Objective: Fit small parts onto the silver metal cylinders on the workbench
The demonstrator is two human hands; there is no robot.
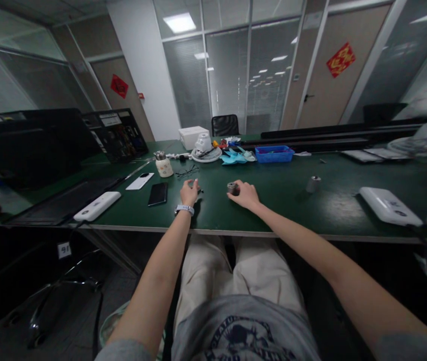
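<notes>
Metal cylinder (231, 187) stands near the middle of the table's front edge, with the thumb and fingers of your right hand (244, 194) wrapped around its right side. Your left hand (189, 192) is apart from it, to its left, fingers curled; a small dark piece (201, 191) shows by the fingertips, and you cannot tell whether they pinch it.

Close to the left hand, a black phone (158, 194) lies toward the table's (228, 218) left end, with eyeglasses (186, 172) just beyond the hand and a bottle (163, 165) behind the phone. A second cylinder (313, 184) stands well to your right. Toward the far edge, a white fan (206, 154), light-blue pieces (234, 157) and a blue basket (273, 154) block the way beyond your hands.
</notes>
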